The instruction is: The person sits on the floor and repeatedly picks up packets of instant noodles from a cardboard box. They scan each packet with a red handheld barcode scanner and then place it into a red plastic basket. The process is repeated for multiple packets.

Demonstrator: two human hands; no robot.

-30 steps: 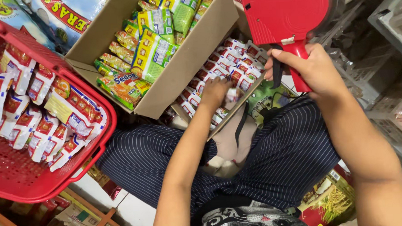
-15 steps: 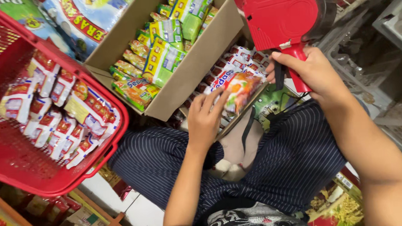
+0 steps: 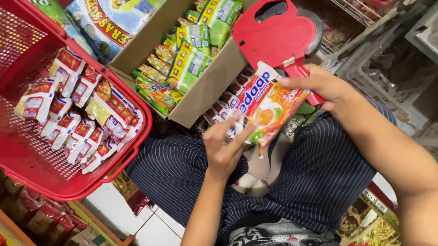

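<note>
My left hand point(image 3: 223, 150) pinches an orange instant-noodle packet point(image 3: 266, 106) under the red price-label gun point(image 3: 278, 37) gripped by my right hand point(image 3: 321, 86); pressing the gun's face flat onto the packet looks like the next move.

A single head-worn camera looks steeply down from close above the seated person's lap, facing forward over the striped dark trousers point(image 3: 300, 183). The red plastic basket point(image 3: 14, 161) fills the left edge, the brown cardboard box point(image 3: 207, 89) the top centre.

orange noodle packet point(image 3: 267, 103) centre, green packets point(image 3: 189, 65) boxed
</note>
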